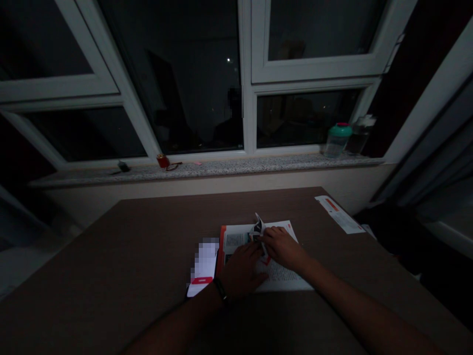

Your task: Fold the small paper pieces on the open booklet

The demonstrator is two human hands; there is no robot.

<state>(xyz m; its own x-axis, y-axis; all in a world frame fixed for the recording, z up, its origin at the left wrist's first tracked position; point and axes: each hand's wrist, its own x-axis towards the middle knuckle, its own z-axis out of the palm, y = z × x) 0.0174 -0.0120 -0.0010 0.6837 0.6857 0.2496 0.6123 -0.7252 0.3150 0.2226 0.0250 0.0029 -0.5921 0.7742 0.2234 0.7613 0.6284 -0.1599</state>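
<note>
Booklet (286, 274) lies short of desk (148, 236)'s far edge, nearer its far right corner. Left hand (242, 268) palm-down on it, thumb spread. Right hand (283, 246) bent-fingered at raised leaf (258, 225); pinch cannot be told in dim light. Best practice: steady palm, light fingertips, no crease.

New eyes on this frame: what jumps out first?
Probably the lit phone screen, glowing on the dark table just left of the open magazine. Next, the two hands meeting on its pages: the left hand, with a dark wristband, and the right hand by a raised, curled bit of paper. Then the green-lidded bottle at the right of the windowsill.
</note>
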